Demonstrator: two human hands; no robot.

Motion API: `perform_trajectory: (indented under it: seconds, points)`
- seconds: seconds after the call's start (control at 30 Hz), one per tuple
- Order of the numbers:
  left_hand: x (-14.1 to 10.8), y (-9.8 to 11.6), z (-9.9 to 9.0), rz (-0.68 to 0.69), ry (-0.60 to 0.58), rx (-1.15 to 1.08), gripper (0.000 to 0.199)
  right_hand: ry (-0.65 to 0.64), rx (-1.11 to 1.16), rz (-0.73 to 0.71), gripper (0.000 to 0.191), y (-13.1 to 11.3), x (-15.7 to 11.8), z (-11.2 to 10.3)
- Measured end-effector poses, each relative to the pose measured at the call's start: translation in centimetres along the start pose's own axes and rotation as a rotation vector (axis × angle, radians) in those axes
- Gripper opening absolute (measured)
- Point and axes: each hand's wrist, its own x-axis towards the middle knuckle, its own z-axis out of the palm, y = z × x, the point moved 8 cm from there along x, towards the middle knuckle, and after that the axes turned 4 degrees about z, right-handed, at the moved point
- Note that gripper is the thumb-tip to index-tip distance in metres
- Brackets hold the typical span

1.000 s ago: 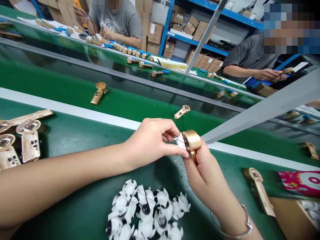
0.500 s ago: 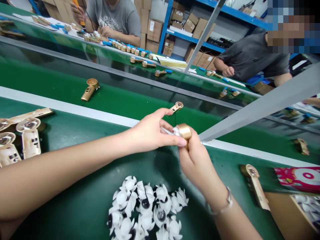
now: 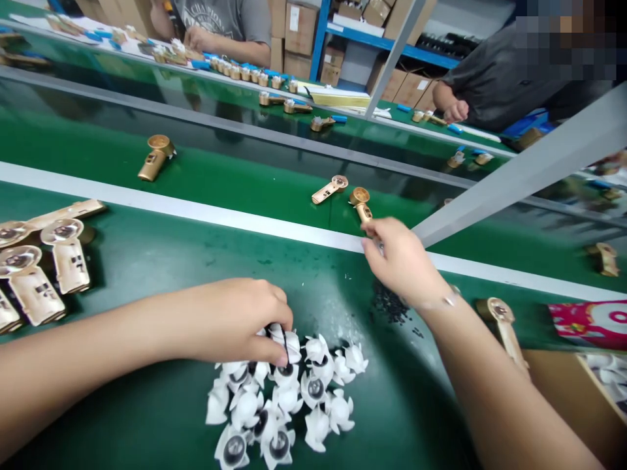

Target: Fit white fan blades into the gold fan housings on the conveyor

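My left hand [image 3: 245, 316] reaches over a loose pile of white fan blades [image 3: 287, 395]. Its thumb and fingers close around one white fan blade [image 3: 292, 346] at the top of the pile. My right hand [image 3: 399, 261] is stretched out to the green strip beyond the white edge. Its fingertips pinch the handle end of a gold handheld fan housing [image 3: 360, 198], whose round head points away from me. Beside it lies another gold fan housing [image 3: 329, 189], with its inner side up.
Several gold fan shells [image 3: 34, 294] lie at left; one gold housing [image 3: 157, 156] sits on the strip. Small black parts [image 3: 389, 303] are scattered below my right hand. A cardboard box [image 3: 568, 385] stands at right. A grey post [image 3: 529, 156] slants across. Two people work opposite.
My hands have parted. The right carried the gold fan housing forward to the strip. The left came down onto the white fan blades. The housings on the strip appear shifted left.
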Motion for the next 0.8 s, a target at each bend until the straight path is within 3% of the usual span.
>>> perform_trajectory:
  seconds: [0.07, 0.13, 0.27, 0.4, 0.53, 0.6, 0.7, 0.8]
  points:
    - [0.3, -0.6, -0.3, 0.003, 0.036, -0.002, 0.017, -0.05, 0.04, -0.099, 0.012, -0.3, -4.4, -0.4]
    - [0.7, -1.5, -1.1, 0.006, 0.096, -0.005, 0.016, -0.071, 0.073, -0.157, 0.011, -0.3, -7.9, -0.3]
    - [1.2, -3.3, -2.8, 0.003, 0.294, 0.003, 0.018, -0.078, 0.067, -0.3, 0.012, -1.0, -11.3, 0.9]
    - [0.3, -3.8, -2.8, 0.062, 0.427, 0.137, 0.021, -0.121, -0.084, -0.439, 0.016, -2.8, -11.8, 1.8]
    - [-0.6, -4.4, -1.8, 0.089, 0.441, 0.213, 0.03, -0.168, -0.393, -0.615, 0.021, -4.4, -11.9, 2.4]
    - [-0.6, -4.4, -1.5, 0.118, 0.453, 0.247, 0.031, -0.174, -0.438, -0.632, 0.02, -4.8, -11.3, 2.5]
    - [-0.5, -4.7, -2.0, 0.138, 0.527, 0.076, 0.027, -0.168, -0.206, -0.52, 0.014, -5.9, -9.5, 1.7]
    - [-1.1, -5.6, -2.8, 0.07, 0.644, -0.412, 0.038, -0.17, 0.16, -0.358, 0.012, -8.4, -7.4, 0.6]
